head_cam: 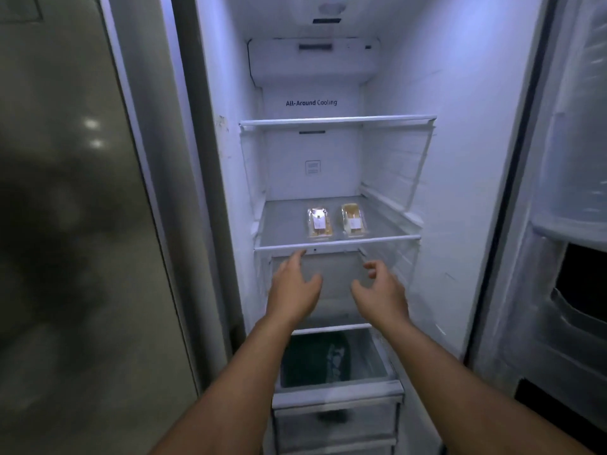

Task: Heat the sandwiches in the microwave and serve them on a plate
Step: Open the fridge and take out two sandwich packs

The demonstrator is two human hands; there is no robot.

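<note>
Sandwiches (335,222) near shelf (338,242) front edge, left hand (293,284), right hand (381,290) apart below

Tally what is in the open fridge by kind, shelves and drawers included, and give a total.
Wrapped sandwiches: 2, left and right, side by side on the lower shelf
Glass shelves: 2, upper shelf and lower shelf
Drawers in view: 2, top drawer and the drawer below
Total: 6
</note>
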